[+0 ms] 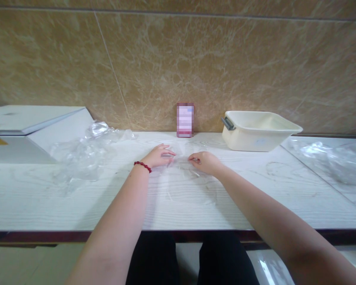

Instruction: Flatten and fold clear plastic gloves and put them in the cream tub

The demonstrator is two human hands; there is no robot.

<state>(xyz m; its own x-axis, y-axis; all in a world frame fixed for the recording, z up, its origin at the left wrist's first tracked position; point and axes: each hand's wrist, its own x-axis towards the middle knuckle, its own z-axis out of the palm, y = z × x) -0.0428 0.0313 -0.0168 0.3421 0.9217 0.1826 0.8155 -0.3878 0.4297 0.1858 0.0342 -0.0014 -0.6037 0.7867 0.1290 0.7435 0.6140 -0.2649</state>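
A clear, flat plastic bag (192, 192) lies on the white wood-grain table in front of me, its outline faint against the surface. At the upper edge of the bag, my right hand (206, 162) is closed, thumb and index finger pinching the thin film. Across from it, my left hand (158, 156), with a dark red bead bracelet (142, 166) at the wrist, rests by the bag's upper left side. Its fingers are stretched out and apart, with the thumb close to the film.
A white box (56, 132) and crumpled clear plastic bags (80, 152) occupy the left. Behind my hands, a phone-like device (185, 120) with a blurred screen leans on the marbled wall. On the right are a cream plastic bin (252, 136) with a grey handle and more clear plastic (341, 160).
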